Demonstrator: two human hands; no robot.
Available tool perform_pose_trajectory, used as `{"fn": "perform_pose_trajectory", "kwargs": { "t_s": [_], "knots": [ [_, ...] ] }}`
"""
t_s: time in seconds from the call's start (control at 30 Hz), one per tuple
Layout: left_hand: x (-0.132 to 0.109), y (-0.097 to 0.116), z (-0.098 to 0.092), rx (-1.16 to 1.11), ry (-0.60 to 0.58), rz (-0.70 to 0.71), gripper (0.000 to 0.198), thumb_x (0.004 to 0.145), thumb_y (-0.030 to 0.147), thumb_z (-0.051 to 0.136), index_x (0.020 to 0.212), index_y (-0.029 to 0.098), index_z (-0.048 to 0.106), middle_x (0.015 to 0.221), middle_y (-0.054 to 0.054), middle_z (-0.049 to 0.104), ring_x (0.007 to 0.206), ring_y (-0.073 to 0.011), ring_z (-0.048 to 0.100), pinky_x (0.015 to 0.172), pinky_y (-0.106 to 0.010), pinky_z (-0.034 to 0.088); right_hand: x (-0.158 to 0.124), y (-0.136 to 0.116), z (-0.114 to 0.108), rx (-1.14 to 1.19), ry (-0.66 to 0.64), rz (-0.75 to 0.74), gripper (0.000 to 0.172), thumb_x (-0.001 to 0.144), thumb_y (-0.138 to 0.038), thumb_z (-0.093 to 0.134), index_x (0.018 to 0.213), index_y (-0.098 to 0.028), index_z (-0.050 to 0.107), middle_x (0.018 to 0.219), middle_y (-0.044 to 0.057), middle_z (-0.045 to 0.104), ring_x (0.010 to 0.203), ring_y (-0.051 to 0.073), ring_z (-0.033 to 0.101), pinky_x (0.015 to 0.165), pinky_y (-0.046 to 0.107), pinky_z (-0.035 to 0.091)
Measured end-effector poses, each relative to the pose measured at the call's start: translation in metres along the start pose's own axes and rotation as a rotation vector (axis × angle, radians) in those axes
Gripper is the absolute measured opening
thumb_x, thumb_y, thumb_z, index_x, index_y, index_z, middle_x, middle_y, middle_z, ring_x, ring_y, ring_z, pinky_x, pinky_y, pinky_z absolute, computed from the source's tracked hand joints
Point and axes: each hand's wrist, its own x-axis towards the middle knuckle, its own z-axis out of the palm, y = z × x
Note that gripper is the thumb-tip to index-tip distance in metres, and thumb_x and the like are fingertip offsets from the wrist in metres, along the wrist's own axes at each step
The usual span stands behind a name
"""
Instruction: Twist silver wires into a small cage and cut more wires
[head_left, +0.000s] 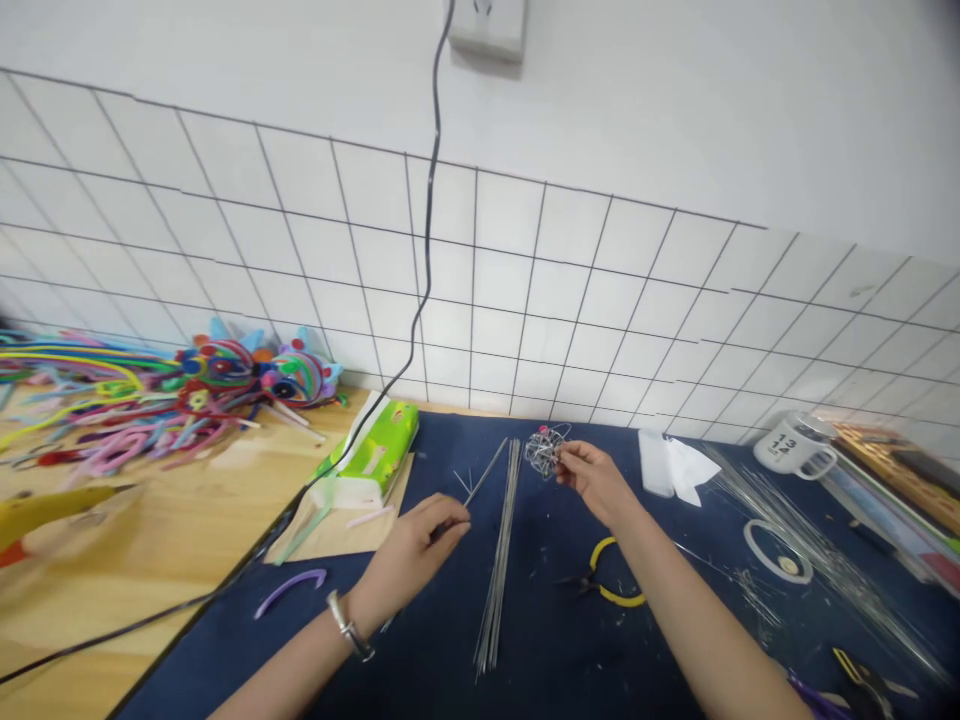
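Note:
My left hand (427, 545), with a silver bracelet at the wrist, pinches a few thin metal wires (489, 470) that point up and away from me. In my right hand (596, 480) is a small tangled ball of silver wire (541, 452), gripped at its right side by thumb and fingers; a pink spot shows near its top. Between the hands a long bundle of straight wires (501, 570) lies on the dark blue mat (420, 660). Just below my right hand rest yellow-handled pliers (619, 595), their jaws toward the left.
On the left lie a green tissue pack (386, 445), a purple curved strip (289, 592), colourful pipe cleaners (135, 440) and a yellow glue gun (52, 510). A black cable (429, 200) hangs across. To the right are more wires (847, 570), a white ring (757, 555) and a mug (787, 447).

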Motion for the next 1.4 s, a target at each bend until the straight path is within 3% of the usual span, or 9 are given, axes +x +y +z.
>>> {"fn": "perform_pose_trajectory", "kwargs": {
  "t_s": [0.1,0.2,0.4,0.63,0.73,0.9,1.07,1.27,1.4],
  "knots": [
    [0.001,0.022,0.004,-0.146,0.161,-0.019,0.018,0.079,0.023,0.050,0.097,0.020,0.051,0.090,-0.003,0.053,0.076,-0.0139,0.052,0.062,-0.025,0.043,-0.029,-0.014,0.028,0.263,-0.137,0.045,0.022,0.073,-0.035,0.062,0.088,-0.018,0.059,0.073,0.001,0.058,0.065,0.012,0.057,0.059,0.026,0.046],
    [0.001,0.044,0.004,-0.234,0.247,0.042,0.027,0.074,0.019,0.057,0.100,0.020,0.049,0.104,-0.006,0.048,0.085,-0.0149,0.051,0.064,-0.025,0.044,-0.051,-0.024,0.044,0.433,-0.199,0.100,0.018,0.074,-0.030,0.062,0.088,-0.019,0.058,0.070,0.000,0.057,0.059,0.011,0.055,0.050,0.023,0.042],
    [-0.001,0.066,0.008,-0.244,0.281,0.115,0.031,0.072,0.012,0.057,0.101,0.021,0.052,0.100,-0.006,0.046,0.078,-0.0135,0.048,0.066,-0.027,0.044,-0.077,-0.032,0.054,0.374,-0.165,0.087,0.016,0.074,-0.029,0.062,0.086,-0.018,0.059,0.066,0.000,0.057,0.055,0.011,0.053,0.048,0.022,0.040],
    [0.000,0.060,0.020,-0.343,0.295,0.020,0.021,0.070,0.011,0.059,0.089,0.020,0.056,0.096,-0.004,0.044,0.077,-0.0124,0.045,0.064,-0.024,0.042,-0.090,-0.034,0.057,0.248,-0.120,0.035,0.016,0.076,-0.029,0.059,0.086,-0.017,0.060,0.072,0.002,0.057,0.058,0.010,0.051,0.052,0.023,0.039],
    [0.000,0.054,0.026,-0.471,0.298,-0.065,0.028,0.070,0.014,0.060,0.096,0.021,0.057,0.097,-0.004,0.043,0.076,-0.0114,0.045,0.064,-0.023,0.042,-0.092,-0.038,0.060,0.171,-0.093,0.011,0.016,0.077,-0.030,0.058,0.087,-0.018,0.060,0.071,0.001,0.057,0.058,0.010,0.050,0.053,0.024,0.039],
    [0.000,0.046,0.038,-0.773,0.201,-0.177,0.025,0.070,0.020,0.063,0.094,0.019,0.056,0.080,-0.001,0.046,0.073,-0.0110,0.046,0.067,-0.024,0.040,-0.098,-0.049,0.063,-0.027,-0.030,-0.061,0.017,0.077,-0.032,0.057,0.086,-0.018,0.059,0.065,-0.001,0.053,0.056,0.010,0.047,0.055,0.023,0.040],
    [-0.001,0.044,0.039,-0.967,0.121,-0.140,0.028,0.070,0.017,0.063,0.096,0.018,0.051,0.079,-0.001,0.048,0.075,-0.0116,0.047,0.071,-0.025,0.040,-0.100,-0.053,0.064,-0.100,-0.048,-0.060,0.018,0.077,-0.033,0.056,0.086,-0.019,0.059,0.066,-0.001,0.055,0.056,0.011,0.050,0.055,0.024,0.042],
    [-0.002,0.037,0.032,-0.744,0.166,-0.041,0.016,0.068,0.013,0.062,0.075,0.016,0.048,0.092,-0.004,0.045,0.078,-0.0120,0.047,0.065,-0.022,0.041,-0.101,-0.055,0.061,-0.192,-0.064,-0.074,0.019,0.074,-0.034,0.058,0.087,-0.019,0.060,0.068,0.001,0.058,0.056,0.013,0.053,0.055,0.027,0.045],
    [-0.003,0.034,0.025,-0.549,0.190,0.037,0.014,0.070,0.010,0.058,0.068,0.016,0.045,0.096,-0.005,0.046,0.088,-0.0148,0.048,0.077,-0.027,0.040,-0.103,-0.059,0.059,-0.333,-0.035,-0.140,0.014,0.075,-0.032,0.057,0.081,-0.020,0.061,0.070,0.002,0.058,0.061,0.014,0.052,0.057,0.026,0.043]
  ]
}}
